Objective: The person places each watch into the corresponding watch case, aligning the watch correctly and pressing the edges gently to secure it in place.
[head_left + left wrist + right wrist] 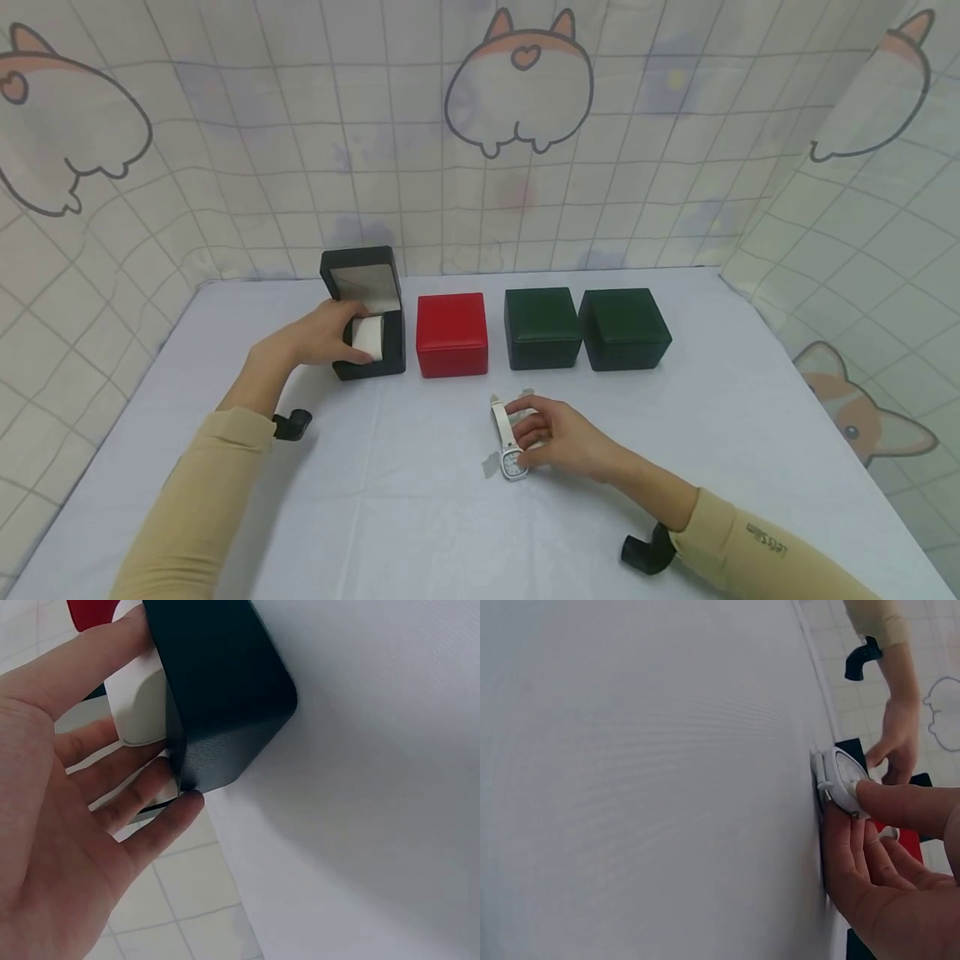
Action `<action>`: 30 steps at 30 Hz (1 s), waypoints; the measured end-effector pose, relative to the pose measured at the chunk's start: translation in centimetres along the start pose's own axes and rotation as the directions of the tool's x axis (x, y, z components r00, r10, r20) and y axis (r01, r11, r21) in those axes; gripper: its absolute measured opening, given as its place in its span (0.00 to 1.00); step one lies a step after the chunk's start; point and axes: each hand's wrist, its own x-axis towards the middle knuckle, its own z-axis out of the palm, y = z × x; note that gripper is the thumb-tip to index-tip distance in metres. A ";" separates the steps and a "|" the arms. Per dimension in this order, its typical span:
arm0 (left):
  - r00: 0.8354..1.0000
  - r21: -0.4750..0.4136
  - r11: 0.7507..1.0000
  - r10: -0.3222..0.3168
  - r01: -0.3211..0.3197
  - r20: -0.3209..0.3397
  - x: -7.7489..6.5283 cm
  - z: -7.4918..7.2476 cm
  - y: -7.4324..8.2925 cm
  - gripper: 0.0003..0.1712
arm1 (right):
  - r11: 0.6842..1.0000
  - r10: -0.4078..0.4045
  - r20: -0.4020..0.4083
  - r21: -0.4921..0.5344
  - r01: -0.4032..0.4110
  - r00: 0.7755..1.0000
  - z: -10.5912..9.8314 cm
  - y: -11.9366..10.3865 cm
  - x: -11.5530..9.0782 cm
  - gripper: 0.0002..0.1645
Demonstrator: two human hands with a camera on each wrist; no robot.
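An open dark watch box (pixel 393 342) stands at the table's back left, lid raised against the wall side. My left hand (pixel 322 333) reaches into it, with thumb and fingers on either side of the white cushion (pixel 368 337). In the left wrist view the thumb touches the cushion (pixel 142 705), and the little finger rests at the box's (pixel 225 682) edge. My right hand (pixel 562 437) pinches a white-strapped wristwatch (pixel 504 429) near its case. In the right wrist view the thumb lies on the watch (pixel 840 780) face, with a finger beneath it. The watch is at the tabletop.
A closed red box (pixel 452 335) stands right of the open one. Two closed dark green boxes (pixel 543 328) follow farther right. Grey patches (pixel 491 465) mark the white tablecloth (pixel 420 517) by the watch. A patterned curtain (pixel 405 167) hangs behind.
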 end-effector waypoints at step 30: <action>0.991 -0.225 0.974 0.009 -0.038 -0.132 -0.4 0.1 -0.8 0.44 | 0.996 -0.044 -0.021 0.083 0.045 0.999 -1.4 -0.5 -0.5 0.35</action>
